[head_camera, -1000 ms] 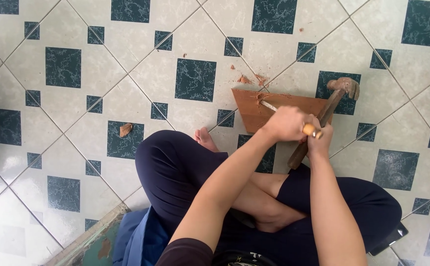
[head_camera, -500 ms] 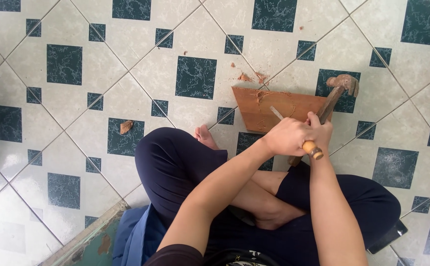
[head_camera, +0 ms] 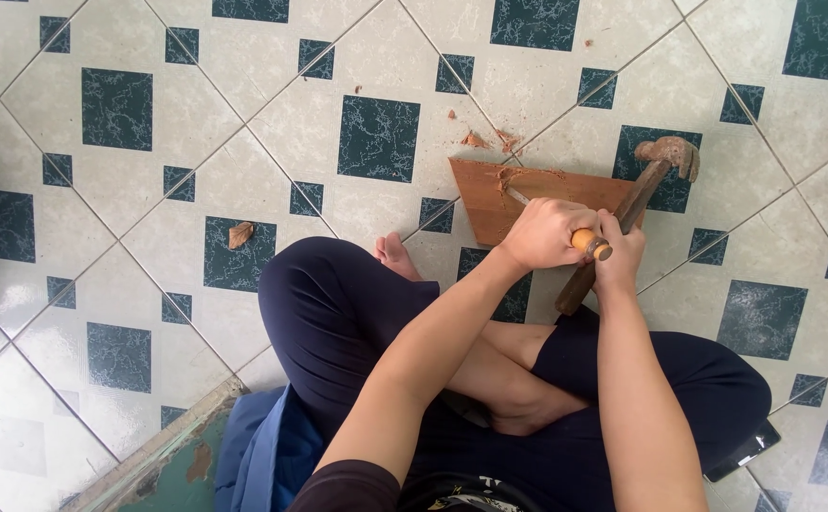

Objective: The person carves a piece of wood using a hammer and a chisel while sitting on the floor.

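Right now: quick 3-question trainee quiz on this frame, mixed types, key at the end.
1. True or false: the hammer is being swung in the air.
2. The left hand grips which tool? A) saw B) chisel C) brush
3. Fill in: the chisel's blade meets the ____, which lies flat on the floor.

Key
1. False: it lies on the floor and the board's edge, beside the right hand.
2. B, by its orange handle.
3. Board.

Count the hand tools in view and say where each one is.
2. A chisel with an orange handle, gripped by both the left hand and right hand on the wooden board; a hammer lying at the board's right edge.
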